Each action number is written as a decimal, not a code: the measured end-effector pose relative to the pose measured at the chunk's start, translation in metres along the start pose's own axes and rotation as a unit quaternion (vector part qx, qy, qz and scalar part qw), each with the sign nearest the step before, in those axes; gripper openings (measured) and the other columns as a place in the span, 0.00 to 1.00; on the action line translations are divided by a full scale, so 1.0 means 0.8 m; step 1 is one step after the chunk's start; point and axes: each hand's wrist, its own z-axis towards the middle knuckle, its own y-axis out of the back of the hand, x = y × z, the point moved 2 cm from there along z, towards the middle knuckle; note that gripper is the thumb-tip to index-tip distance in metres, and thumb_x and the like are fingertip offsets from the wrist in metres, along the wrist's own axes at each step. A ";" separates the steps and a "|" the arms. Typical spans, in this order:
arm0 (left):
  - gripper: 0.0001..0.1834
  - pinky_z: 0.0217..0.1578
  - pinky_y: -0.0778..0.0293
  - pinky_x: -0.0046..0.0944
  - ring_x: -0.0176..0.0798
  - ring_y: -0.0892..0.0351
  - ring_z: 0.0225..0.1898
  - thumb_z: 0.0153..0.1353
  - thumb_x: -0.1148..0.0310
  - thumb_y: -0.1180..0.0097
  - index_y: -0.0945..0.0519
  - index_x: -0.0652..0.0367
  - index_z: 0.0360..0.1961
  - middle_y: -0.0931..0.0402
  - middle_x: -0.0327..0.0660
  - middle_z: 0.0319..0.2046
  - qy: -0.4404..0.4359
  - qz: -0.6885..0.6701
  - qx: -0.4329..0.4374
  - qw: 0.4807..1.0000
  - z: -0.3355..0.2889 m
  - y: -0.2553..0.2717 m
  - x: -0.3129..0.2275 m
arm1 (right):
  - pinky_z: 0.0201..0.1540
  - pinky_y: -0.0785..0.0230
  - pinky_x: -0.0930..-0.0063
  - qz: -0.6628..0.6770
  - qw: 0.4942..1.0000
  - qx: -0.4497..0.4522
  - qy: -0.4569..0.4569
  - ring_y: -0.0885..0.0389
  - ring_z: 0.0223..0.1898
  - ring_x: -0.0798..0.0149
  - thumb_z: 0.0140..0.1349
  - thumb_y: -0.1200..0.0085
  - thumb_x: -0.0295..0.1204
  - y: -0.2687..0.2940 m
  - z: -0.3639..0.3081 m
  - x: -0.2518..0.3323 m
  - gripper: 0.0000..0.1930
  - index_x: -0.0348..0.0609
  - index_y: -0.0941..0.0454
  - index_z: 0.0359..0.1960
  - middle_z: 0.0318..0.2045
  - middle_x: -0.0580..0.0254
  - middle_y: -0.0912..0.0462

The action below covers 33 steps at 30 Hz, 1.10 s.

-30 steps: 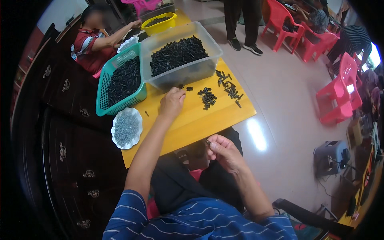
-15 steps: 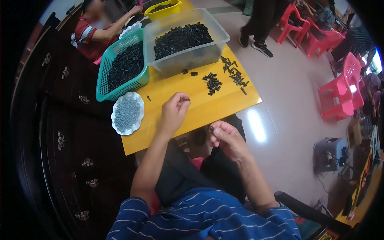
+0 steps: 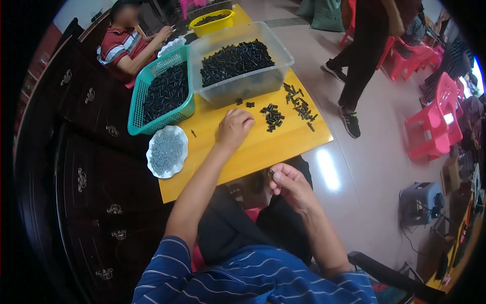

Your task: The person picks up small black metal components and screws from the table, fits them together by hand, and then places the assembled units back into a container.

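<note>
My left hand [image 3: 235,127] is over the yellow table [image 3: 253,152], back upward and fingers curled together; what they hold, if anything, is hidden. To its right lies a small heap of short black cylindrical pieces [image 3: 273,117]. Past that heap are black pieces with thin stems [image 3: 304,109]. In front of the table edge, my right hand [image 3: 293,187] pinches a small dark piece [image 3: 271,173] between thumb and fingers. On the left stands a white scalloped dish [image 3: 184,157] of small silvery screws or pins. One small dark piece [image 3: 193,133] lies by itself beside the dish.
A clear plastic bin [image 3: 238,91] and a green basket [image 3: 167,120], both filled with black pieces, stand farther back. Behind them is a yellow basin [image 3: 215,26]. A co-worker [image 3: 124,48] sits at far left. Another person [image 3: 357,66] walks at right, near red plastic chairs [image 3: 436,119].
My left hand has moved right and farther over the table, toward the black pieces, and turned knuckles up. My right hand keeps its pinch. The walking person has come nearer.
</note>
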 end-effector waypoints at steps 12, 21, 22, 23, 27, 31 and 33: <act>0.10 0.38 0.22 0.41 0.49 0.18 0.35 0.58 0.74 0.38 0.16 0.60 0.43 0.19 0.46 0.35 0.032 -0.047 -0.043 0.997 0.038 -0.010 0.029 | 0.35 0.32 0.80 -0.011 1.000 -0.010 -0.011 0.25 0.28 0.74 0.68 0.41 0.35 0.001 0.001 0.002 0.10 0.43 0.23 0.41 0.28 0.68 0.21; 0.08 0.40 0.22 0.50 0.53 0.19 0.38 0.59 0.65 0.37 0.15 0.53 0.38 0.21 0.45 0.35 0.066 0.061 0.079 0.993 0.061 -0.026 0.018 | 0.35 0.30 0.81 0.009 1.000 -0.007 -0.016 0.25 0.28 0.76 0.67 0.39 0.35 -0.002 0.001 0.008 0.09 0.44 0.21 0.41 0.28 0.69 0.20; 0.07 0.40 0.22 0.51 0.53 0.19 0.38 0.59 0.65 0.38 0.16 0.53 0.37 0.21 0.45 0.35 0.061 0.059 0.070 0.994 0.062 -0.028 0.018 | 0.35 0.30 0.81 0.010 1.000 -0.008 -0.014 0.25 0.28 0.76 0.67 0.39 0.35 -0.002 0.001 0.008 0.09 0.44 0.21 0.41 0.28 0.69 0.20; 0.06 0.40 0.22 0.51 0.54 0.19 0.38 0.59 0.65 0.38 0.16 0.53 0.36 0.21 0.44 0.36 0.055 0.056 0.061 0.995 0.063 -0.030 0.018 | 0.35 0.30 0.81 0.007 1.000 -0.008 -0.015 0.25 0.28 0.76 0.67 0.39 0.35 -0.001 0.000 0.008 0.09 0.44 0.21 0.41 0.29 0.69 0.20; 0.07 0.41 0.23 0.49 0.52 0.18 0.39 0.60 0.66 0.39 0.14 0.54 0.38 0.19 0.44 0.36 0.058 0.068 0.063 0.994 0.062 -0.036 0.022 | 0.35 0.30 0.81 0.011 1.000 -0.011 -0.022 0.25 0.29 0.76 0.67 0.39 0.36 0.000 0.000 0.006 0.09 0.45 0.21 0.42 0.29 0.69 0.20; 0.06 0.40 0.23 0.49 0.52 0.18 0.38 0.60 0.66 0.39 0.15 0.55 0.36 0.19 0.45 0.35 0.057 0.061 0.061 0.995 0.059 -0.036 0.015 | 0.35 0.31 0.82 0.010 1.000 -0.007 -0.016 0.24 0.29 0.76 0.67 0.39 0.36 0.000 -0.003 0.006 0.09 0.45 0.21 0.42 0.30 0.70 0.20; 0.06 0.40 0.23 0.47 0.52 0.18 0.37 0.60 0.67 0.39 0.15 0.56 0.36 0.19 0.46 0.34 0.048 0.053 0.047 0.996 0.055 -0.033 0.020 | 0.35 0.31 0.82 0.007 1.000 -0.005 -0.016 0.25 0.29 0.76 0.68 0.40 0.36 -0.002 -0.004 0.004 0.09 0.45 0.21 0.42 0.29 0.70 0.20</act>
